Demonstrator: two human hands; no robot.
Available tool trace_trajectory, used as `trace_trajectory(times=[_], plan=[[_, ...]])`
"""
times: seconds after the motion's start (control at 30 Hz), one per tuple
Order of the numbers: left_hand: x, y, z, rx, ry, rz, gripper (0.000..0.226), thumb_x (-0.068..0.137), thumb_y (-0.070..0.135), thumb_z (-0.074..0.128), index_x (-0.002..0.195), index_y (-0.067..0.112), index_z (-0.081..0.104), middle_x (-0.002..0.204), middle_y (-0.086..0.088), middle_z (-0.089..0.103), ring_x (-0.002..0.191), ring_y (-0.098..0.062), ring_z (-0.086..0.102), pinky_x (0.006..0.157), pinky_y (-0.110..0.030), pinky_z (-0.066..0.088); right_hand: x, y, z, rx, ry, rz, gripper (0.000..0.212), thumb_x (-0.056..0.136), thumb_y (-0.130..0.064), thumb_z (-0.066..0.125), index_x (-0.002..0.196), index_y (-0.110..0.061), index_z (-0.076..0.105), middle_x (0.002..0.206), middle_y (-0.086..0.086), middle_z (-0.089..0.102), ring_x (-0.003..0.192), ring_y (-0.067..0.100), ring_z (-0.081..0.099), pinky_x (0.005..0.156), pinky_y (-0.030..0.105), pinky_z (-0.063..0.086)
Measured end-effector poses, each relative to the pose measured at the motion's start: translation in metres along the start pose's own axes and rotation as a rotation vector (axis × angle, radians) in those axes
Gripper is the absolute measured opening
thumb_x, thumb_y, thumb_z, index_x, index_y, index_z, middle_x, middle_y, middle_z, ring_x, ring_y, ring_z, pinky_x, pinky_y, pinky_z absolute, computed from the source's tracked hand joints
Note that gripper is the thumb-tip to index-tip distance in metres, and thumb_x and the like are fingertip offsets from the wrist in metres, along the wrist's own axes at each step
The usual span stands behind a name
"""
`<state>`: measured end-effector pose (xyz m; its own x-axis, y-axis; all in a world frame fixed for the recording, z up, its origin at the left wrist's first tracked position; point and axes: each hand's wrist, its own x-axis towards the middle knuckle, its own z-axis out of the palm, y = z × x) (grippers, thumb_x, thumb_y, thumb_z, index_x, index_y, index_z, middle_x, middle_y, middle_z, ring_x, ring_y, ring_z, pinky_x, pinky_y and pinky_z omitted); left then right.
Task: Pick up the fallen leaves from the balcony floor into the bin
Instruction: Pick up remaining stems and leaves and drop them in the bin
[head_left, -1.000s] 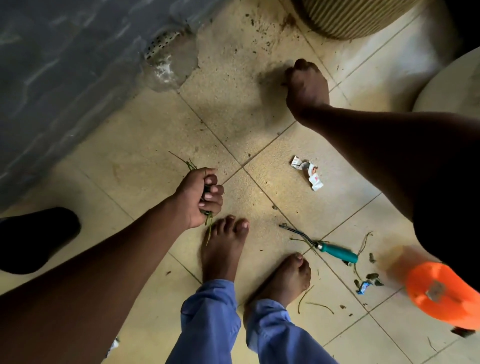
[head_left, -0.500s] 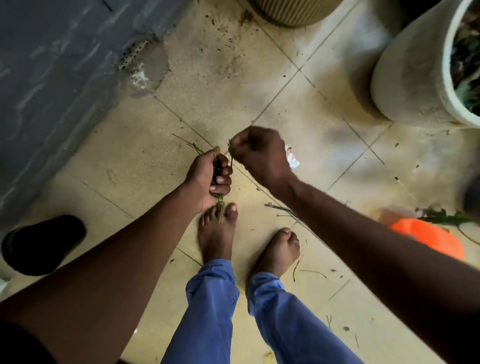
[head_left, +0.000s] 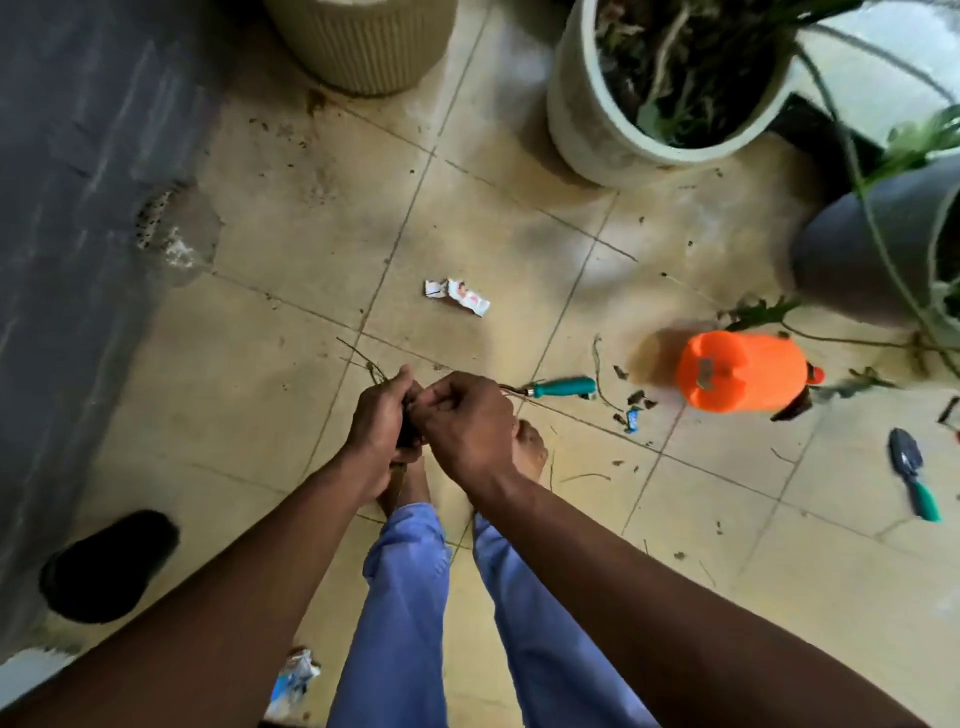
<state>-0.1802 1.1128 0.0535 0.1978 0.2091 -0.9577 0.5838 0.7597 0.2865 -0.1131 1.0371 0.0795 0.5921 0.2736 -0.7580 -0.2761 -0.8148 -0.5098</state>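
Both hands met above the tiled balcony floor (head_left: 291, 322), just over the person's bare feet. The left hand (head_left: 378, 422) was curled round a small bundle of thin leaves and stems (head_left: 370, 370), whose tips stuck out past the knuckles towards the wall. The right hand (head_left: 464, 423) was closed up against it, fingers bent inward at the bundle; whether it pinched a leaf of its own could not be told, since the fingertips were hidden.

More fallen bits (head_left: 631, 400) lay scattered on the tiles to the right, near a teal-handled tool (head_left: 563, 387) and a small blue wrapper (head_left: 632, 419). A crumpled white paper scrap (head_left: 457, 295) lay apart, further ahead. An orange container (head_left: 743, 371) lay on its side beyond the tool, with a trailing green stem beside it. A small trowel (head_left: 911, 475) with a teal grip lay near the right edge.

3 pots stood along the far side: a ribbed beige pot (head_left: 363, 47), a white pot (head_left: 592, 109) holding tangled plants, and a dark pot (head_left: 852, 260). A black shoe (head_left: 109, 566) sat at the lower left by the grey wall (head_left: 78, 156).
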Motion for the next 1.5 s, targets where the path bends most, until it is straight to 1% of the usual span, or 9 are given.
trace_trajectory(times=[0.3, 0.43, 0.5, 0.63, 0.73, 0.9, 1.1, 1.23, 1.5], plan=[[-0.038, 0.022, 0.030, 0.166, -0.098, -0.030, 0.040, 0.104, 0.034, 0.049, 0.068, 0.016, 0.046, 0.049, -0.002, 0.035, 0.035, -0.012, 0.030, 0.036, -0.014, 0.018, -0.041, -0.010, -0.041, 0.072, -0.005, -0.090, 0.021, 0.080, -0.021, 0.055, 0.069, -0.015, 0.071, 0.063, 0.001, 0.069, 0.062, 0.017, 0.067, 0.064, 0.044, 0.057], [-0.054, 0.030, 0.047, 0.338, -0.190, -0.034, 0.034, 0.103, 0.030, 0.046, 0.075, 0.011, 0.049, 0.052, -0.004, 0.037, 0.036, -0.012, 0.029, 0.038, -0.014, 0.018, -0.069, -0.001, -0.066, 0.357, 0.060, -0.041, 0.018, 0.088, -0.003, 0.059, 0.080, -0.006, 0.074, 0.066, 0.006, 0.068, 0.057, 0.003, 0.059, 0.057, 0.024, 0.049], [-0.062, 0.028, 0.059, 0.491, -0.214, -0.013, 0.031, 0.101, 0.027, 0.046, 0.075, 0.011, 0.050, 0.049, -0.002, 0.040, 0.036, -0.013, 0.029, 0.042, -0.014, 0.018, -0.077, 0.018, -0.069, 0.402, 0.148, -0.012, 0.023, 0.087, -0.003, 0.060, 0.088, -0.018, 0.077, 0.070, -0.004, 0.071, 0.062, 0.002, 0.062, 0.064, 0.025, 0.050], [-0.064, 0.008, 0.074, 0.720, -0.225, -0.013, 0.037, 0.099, 0.029, 0.047, 0.064, 0.016, 0.047, 0.053, -0.003, 0.042, 0.039, -0.013, 0.029, 0.047, -0.014, 0.018, -0.089, 0.069, -0.068, 0.233, 0.395, 0.061, 0.027, 0.076, -0.017, 0.055, 0.087, -0.038, 0.067, 0.070, -0.012, 0.068, 0.070, 0.019, 0.066, 0.073, 0.045, 0.056], [-0.057, -0.012, 0.075, 0.795, -0.214, -0.021, 0.038, 0.101, 0.031, 0.047, 0.065, 0.017, 0.045, 0.053, -0.003, 0.042, 0.037, -0.012, 0.030, 0.043, -0.013, 0.018, -0.097, 0.109, -0.073, 0.073, 0.348, 0.129, 0.020, 0.075, -0.022, 0.053, 0.087, -0.030, 0.066, 0.069, -0.007, 0.066, 0.071, 0.020, 0.064, 0.069, 0.035, 0.052], [-0.035, -0.055, 0.065, 0.778, -0.193, -0.065, 0.039, 0.103, 0.029, 0.045, 0.066, 0.017, 0.043, 0.053, -0.002, 0.040, 0.034, -0.011, 0.030, 0.040, -0.011, 0.017, -0.080, 0.199, -0.062, -0.182, 0.281, 0.186, 0.020, 0.083, -0.022, 0.060, 0.100, -0.023, 0.070, 0.098, 0.003, 0.072, 0.093, 0.028, 0.066, 0.073, 0.034, 0.050], [0.009, -0.115, 0.050, 0.674, -0.163, -0.128, 0.041, 0.105, 0.032, 0.040, 0.066, 0.018, 0.040, 0.051, 0.000, 0.039, 0.034, -0.010, 0.030, 0.038, -0.009, 0.015, -0.032, 0.296, -0.032, -0.216, 0.285, 0.303, 0.022, 0.090, -0.027, 0.060, 0.109, -0.023, 0.070, 0.109, 0.003, 0.070, 0.102, 0.027, 0.064, 0.073, 0.030, 0.047], [0.038, -0.149, 0.046, 0.666, -0.168, -0.155, 0.042, 0.105, 0.036, 0.039, 0.067, 0.019, 0.040, 0.052, 0.000, 0.039, 0.036, -0.011, 0.030, 0.037, -0.009, 0.017, 0.001, 0.337, -0.021, -0.362, 0.377, 0.239, 0.033, 0.092, -0.022, 0.065, 0.124, -0.016, 0.061, 0.123, 0.011, 0.059, 0.113, 0.031, 0.056, 0.080, 0.042, 0.056], [0.063, -0.192, 0.051, 0.784, -0.171, -0.143, 0.041, 0.104, 0.034, 0.044, 0.066, 0.019, 0.042, 0.053, -0.001, 0.040, 0.039, -0.013, 0.031, 0.039, -0.014, 0.018, 0.043, 0.368, -0.012, -0.437, 0.364, 0.164, 0.028, 0.093, -0.006, 0.056, 0.121, -0.011, 0.057, 0.115, 0.014, 0.061, 0.104, 0.034, 0.059, 0.069, 0.035, 0.038]])
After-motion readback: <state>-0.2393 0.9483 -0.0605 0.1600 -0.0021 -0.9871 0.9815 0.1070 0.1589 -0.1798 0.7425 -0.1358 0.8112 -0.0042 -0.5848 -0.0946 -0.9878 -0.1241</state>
